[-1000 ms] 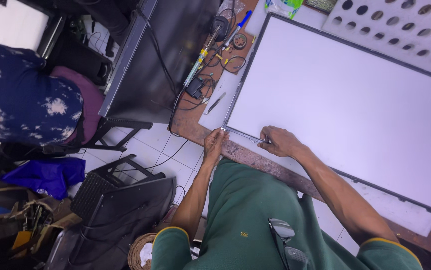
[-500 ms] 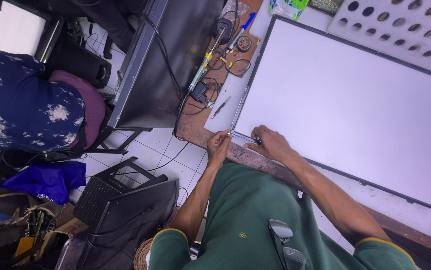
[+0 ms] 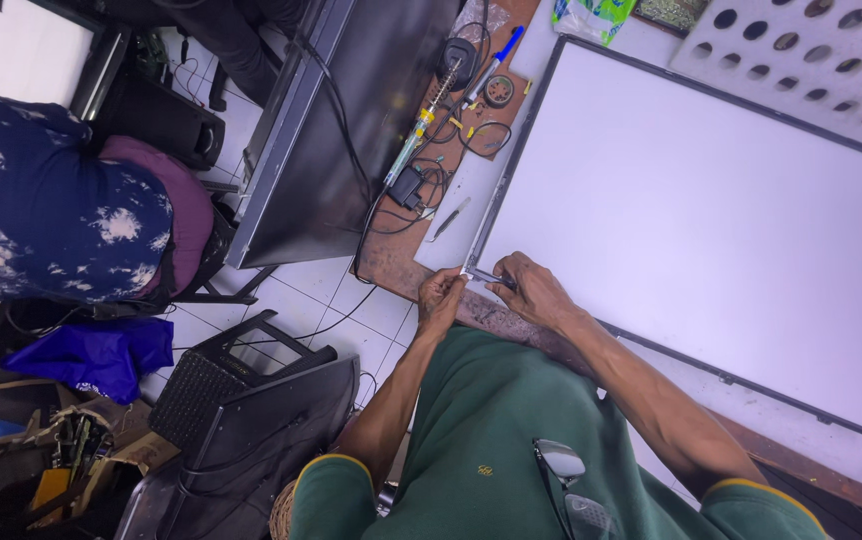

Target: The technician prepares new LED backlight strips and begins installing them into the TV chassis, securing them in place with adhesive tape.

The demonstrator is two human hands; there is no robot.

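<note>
White panel [image 3: 711, 220] corner pinched by left hand [image 3: 439, 296] and right hand [image 3: 531, 290]; soldering iron [image 3: 421, 135] lies nearby.

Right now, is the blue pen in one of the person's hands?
No, the blue pen lies far up the table beside the soldering iron, while both hands work at the white panel's near corner.

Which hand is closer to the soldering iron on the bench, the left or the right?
The left hand. It is at the panel's corner, below the soldering iron. The right hand lies beside it, further from the iron.
</note>
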